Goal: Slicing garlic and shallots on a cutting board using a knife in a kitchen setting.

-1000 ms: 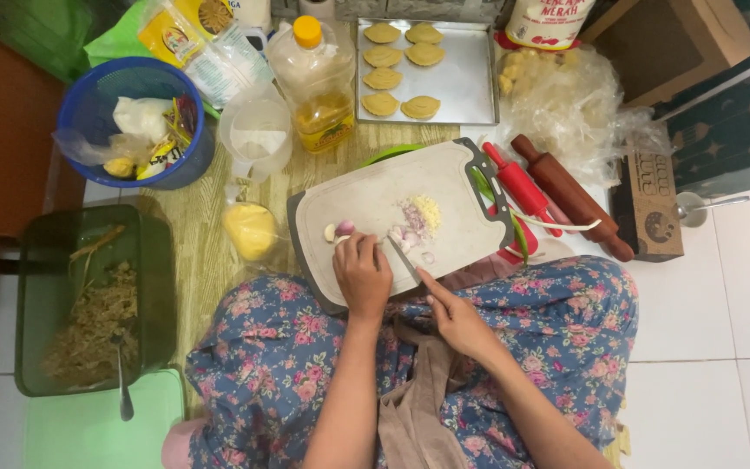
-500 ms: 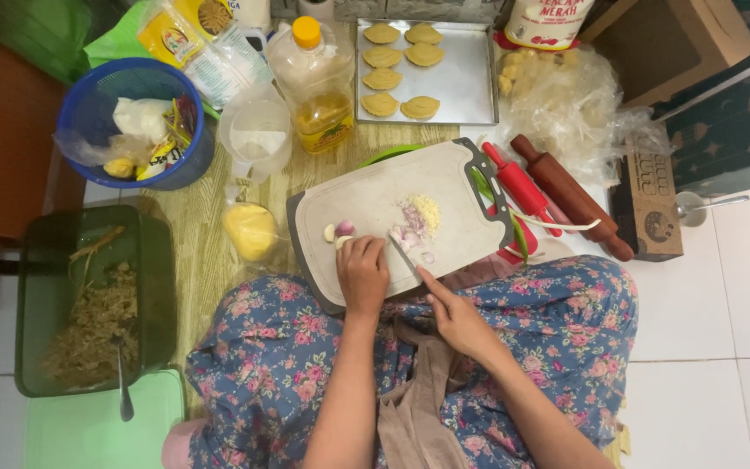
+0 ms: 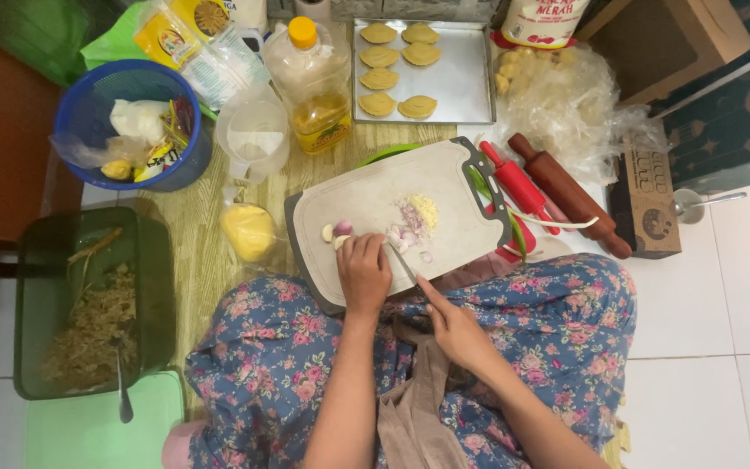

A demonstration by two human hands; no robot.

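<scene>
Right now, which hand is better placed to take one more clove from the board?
Probably the left hand: it rests on the cutting board right beside the whole cloves, while the right hand grips the knife.

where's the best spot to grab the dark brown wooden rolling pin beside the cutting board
Probably the thick middle barrel of the dark brown wooden rolling pin, from above, fingers closing across it. It lies flat and diagonal, its upper side bare. The red rolling pin lies close along its left, so the far side toward the clear plastic bag is freer.

Bright, even overhead light; soft short shadows, mild glare on the white floor tiles (image 3: 722, 295), focus sharp throughout.
</scene>
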